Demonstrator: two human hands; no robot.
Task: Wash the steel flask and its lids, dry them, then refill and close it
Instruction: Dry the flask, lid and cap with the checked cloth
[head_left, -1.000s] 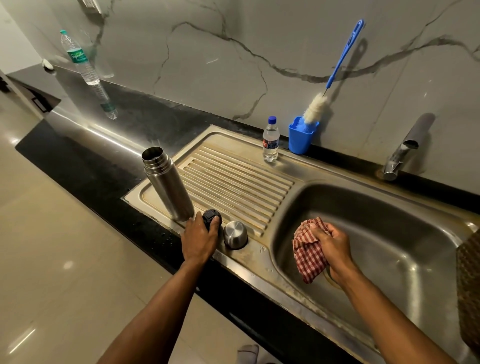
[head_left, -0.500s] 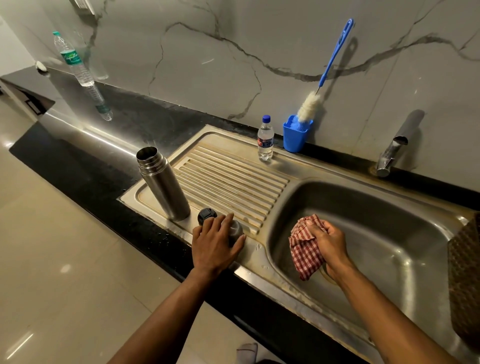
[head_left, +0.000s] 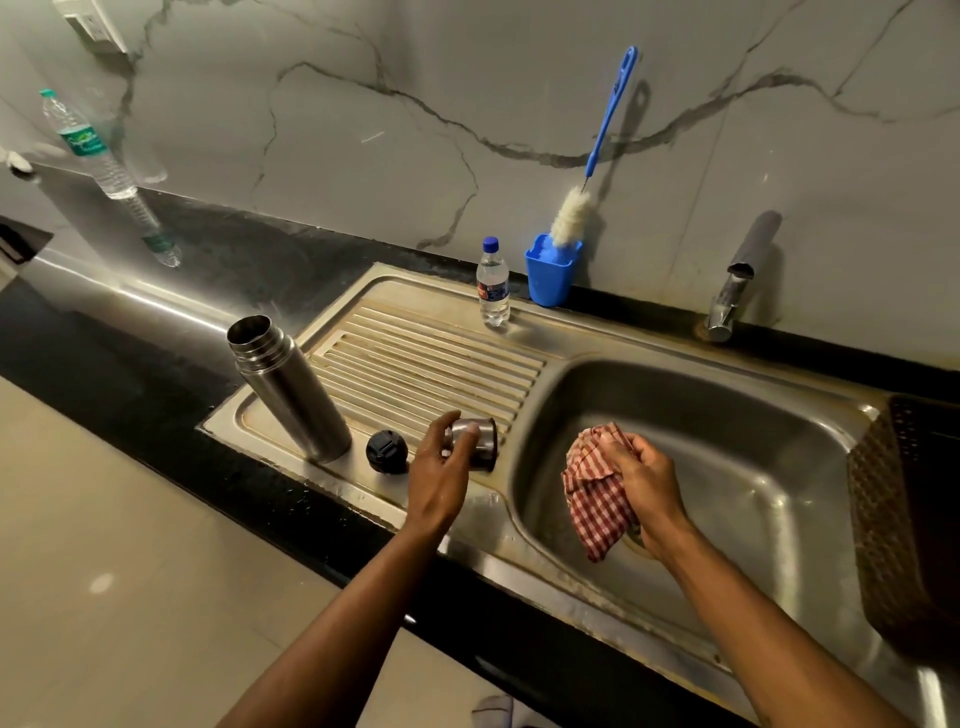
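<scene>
The open steel flask (head_left: 288, 387) stands upright on the left end of the steel drainboard (head_left: 415, 353). Beside its base lies the black inner lid (head_left: 386, 451). My left hand (head_left: 439, 475) grips the steel cup lid (head_left: 480, 442), lifted off the drainboard and tipped on its side near the basin's edge. My right hand (head_left: 641, 475) holds a bunched red-and-white checked cloth (head_left: 597, 493) over the sink basin (head_left: 727, 467).
A small water bottle (head_left: 492, 283) and a blue cup (head_left: 551, 270) holding a bottle brush (head_left: 597, 156) stand at the back of the drainboard. The tap (head_left: 740, 275) rises behind the basin. A large water bottle (head_left: 85, 145) stands far left. A woven basket (head_left: 904, 509) sits at right.
My left hand moved from the black lid to the steel cup lid, gripped it and lifted it rightward toward the basin. My right hand kept the cloth in place.
</scene>
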